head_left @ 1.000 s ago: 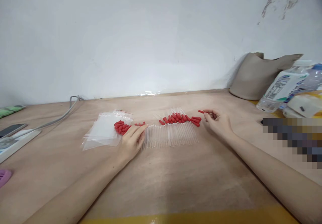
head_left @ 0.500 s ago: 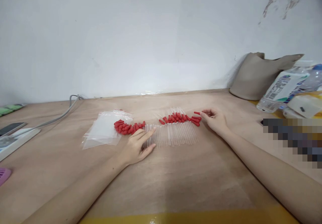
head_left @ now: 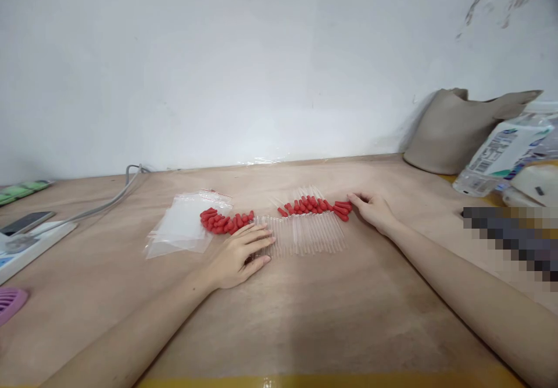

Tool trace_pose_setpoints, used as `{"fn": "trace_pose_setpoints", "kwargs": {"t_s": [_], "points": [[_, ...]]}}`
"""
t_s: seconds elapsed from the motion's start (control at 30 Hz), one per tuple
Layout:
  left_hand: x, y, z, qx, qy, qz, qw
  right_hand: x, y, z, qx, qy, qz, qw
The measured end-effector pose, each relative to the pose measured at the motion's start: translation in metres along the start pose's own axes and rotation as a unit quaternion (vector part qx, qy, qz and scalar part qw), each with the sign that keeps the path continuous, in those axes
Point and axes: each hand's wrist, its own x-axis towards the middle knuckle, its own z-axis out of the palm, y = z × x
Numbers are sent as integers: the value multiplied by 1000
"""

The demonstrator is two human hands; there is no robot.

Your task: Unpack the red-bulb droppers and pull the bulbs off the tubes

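Clear slender dropper tubes (head_left: 307, 234) lie side by side in a row on the table. Red rubber bulbs (head_left: 307, 204) form a band along the far ends of that row, and more clear tubes show behind them. A second heap of red rubber bulbs (head_left: 219, 223) sits to the left, partly over clear zip bags (head_left: 178, 225). My left hand (head_left: 242, 254) rests with spread fingers on the left end of the tube row, hiding part of it. At the right end of the red band, my right hand (head_left: 370, 209) has its fingertips close beside the bulbs, with nothing visible in them.
On the left are a phone (head_left: 27, 223), a white power strip (head_left: 39, 242) with a grey cable (head_left: 104, 202), and a pink slotted object (head_left: 11, 303). At the right stand a beige container (head_left: 453, 132) and a clear labelled bottle (head_left: 501, 155).
My right hand has let go of a red bulb, which now lies with the others at the right end. My left fingers have settled lower across the tubes. The view has shifted slightly.
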Motion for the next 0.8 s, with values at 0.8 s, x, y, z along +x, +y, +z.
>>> {"fn": "trace_pose_setpoints", "kwargs": {"t_s": [0.8], "points": [[-1,3,0,23,74,10,997,-16,-86,45,-247,14,-203,947]]}}
